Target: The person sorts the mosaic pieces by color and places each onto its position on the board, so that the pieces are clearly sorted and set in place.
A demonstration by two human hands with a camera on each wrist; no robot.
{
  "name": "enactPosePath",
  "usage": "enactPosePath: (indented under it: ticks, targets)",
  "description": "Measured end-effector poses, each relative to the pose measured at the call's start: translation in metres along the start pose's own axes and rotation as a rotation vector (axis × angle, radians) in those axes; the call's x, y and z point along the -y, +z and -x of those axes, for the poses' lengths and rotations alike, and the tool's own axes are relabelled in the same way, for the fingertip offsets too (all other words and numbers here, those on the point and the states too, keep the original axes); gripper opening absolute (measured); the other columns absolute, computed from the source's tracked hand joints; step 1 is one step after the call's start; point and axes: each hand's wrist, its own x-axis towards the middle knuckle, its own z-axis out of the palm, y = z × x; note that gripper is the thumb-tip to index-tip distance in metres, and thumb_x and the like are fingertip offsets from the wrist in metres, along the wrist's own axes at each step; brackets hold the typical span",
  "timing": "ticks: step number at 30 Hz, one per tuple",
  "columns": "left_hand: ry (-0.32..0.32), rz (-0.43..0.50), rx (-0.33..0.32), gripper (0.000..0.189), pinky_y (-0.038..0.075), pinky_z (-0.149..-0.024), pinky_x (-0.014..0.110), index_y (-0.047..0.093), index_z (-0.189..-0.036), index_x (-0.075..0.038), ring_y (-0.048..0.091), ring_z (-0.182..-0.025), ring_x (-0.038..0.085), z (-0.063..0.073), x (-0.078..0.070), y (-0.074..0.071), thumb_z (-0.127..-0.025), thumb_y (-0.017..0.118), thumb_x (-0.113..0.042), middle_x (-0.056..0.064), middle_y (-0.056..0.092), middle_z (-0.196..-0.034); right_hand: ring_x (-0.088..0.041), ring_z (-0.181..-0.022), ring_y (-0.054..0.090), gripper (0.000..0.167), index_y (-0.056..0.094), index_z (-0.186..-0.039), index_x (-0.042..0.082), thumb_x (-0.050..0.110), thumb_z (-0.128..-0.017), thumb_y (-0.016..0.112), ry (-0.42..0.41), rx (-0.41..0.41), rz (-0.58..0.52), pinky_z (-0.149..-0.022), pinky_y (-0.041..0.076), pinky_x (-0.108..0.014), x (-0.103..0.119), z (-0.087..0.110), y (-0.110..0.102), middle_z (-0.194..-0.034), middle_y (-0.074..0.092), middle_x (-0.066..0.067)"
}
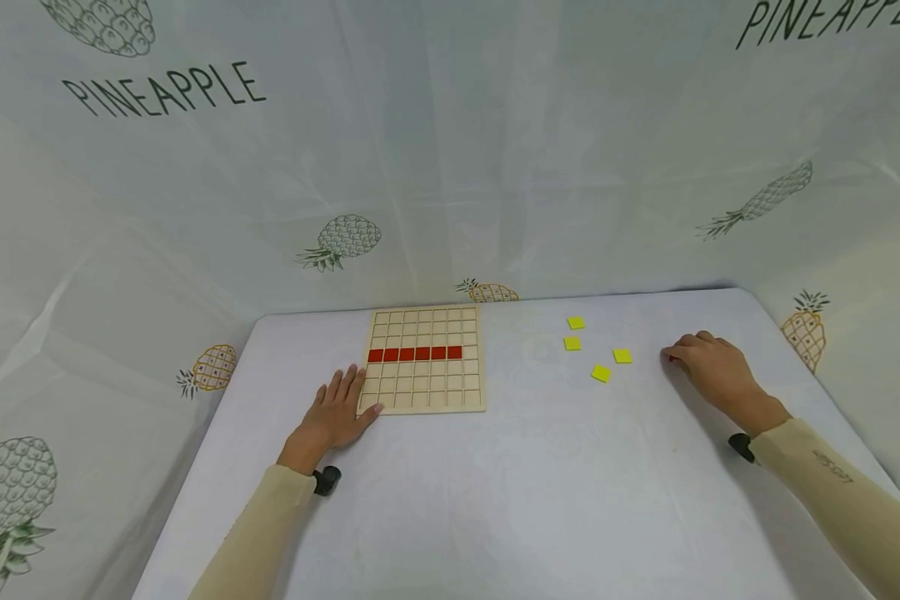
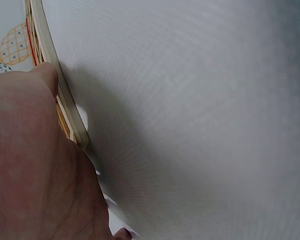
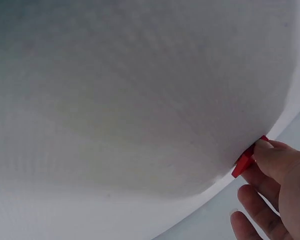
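Observation:
A wooden grid board (image 1: 427,394) lies toward the back left of the table, with a row of several red square tiles (image 1: 407,354) across its middle; the rightmost cell of that row is bare. My left hand (image 1: 333,417) rests at the board's lower left corner, fingers straight along the left side and thumb on the front edge. Far to the right, my right hand (image 1: 712,371) pinches a red tile (image 3: 245,161) between thumb and fingers, close over the table. In the head view that tile is mostly hidden by the fingers.
Several yellow square tiles (image 1: 602,373) lie scattered on the white table (image 1: 540,500) between the board and my right hand. A pale curtain (image 1: 450,150) printed with pineapples hangs behind the table and along its sides.

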Motion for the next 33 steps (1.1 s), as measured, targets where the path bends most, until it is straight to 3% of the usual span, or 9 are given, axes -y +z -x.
enactPosePath:
  ticks: [6,11,21,33]
  targets:
    - [0.01,0.054,-0.003,0.088,0.006,-0.128,0.066,0.013,-0.167,0.005,0.004,-0.161,0.049,0.005,-0.004,-0.006,-0.11,0.044,-0.055,0.027,0.007,-0.175,-0.042,-0.1,0.067,0.028,0.078,-0.112,-0.004,-0.004,-0.084,0.083,-0.043,-0.08,-0.02,-0.085,0.058,-0.059,0.01,-0.002,-0.005,-0.107,0.076,-0.021]
    - [0.01,0.012,-0.01,0.086,0.007,-0.128,0.066,0.01,-0.167,0.004,0.003,-0.161,0.049,0.002,0.0,-0.001,-0.111,0.045,-0.05,0.026,0.004,-0.175,-0.04,-0.096,0.068,0.032,0.079,-0.109,-0.002,-0.005,-0.079,0.087,-0.132,-0.201,-0.069,-0.077,0.059,-0.056,0.028,-0.011,-0.016,-0.104,0.076,-0.018]
    - [0.005,-0.002,-0.015,0.085,0.008,-0.128,0.067,0.01,-0.167,0.005,0.004,-0.161,0.05,-0.002,0.003,0.003,-0.111,0.047,-0.046,0.027,0.005,-0.175,-0.037,-0.102,0.068,0.034,0.079,-0.115,0.0,-0.005,-0.083,0.085,-0.181,-0.147,-0.115,-0.086,0.06,-0.052,0.082,-0.04,-0.031,-0.11,0.077,-0.017]
    - [-0.008,-0.008,0.004,0.086,0.008,-0.128,0.065,0.009,-0.168,0.003,0.003,-0.162,0.048,-0.004,0.004,0.003,-0.111,0.046,-0.049,0.025,0.004,-0.176,-0.033,-0.095,0.069,0.025,0.081,-0.111,0.002,-0.002,-0.086,0.085,-0.327,-0.27,-0.207,-0.081,0.061,-0.046,0.139,-0.08,-0.013,-0.103,0.076,-0.012]
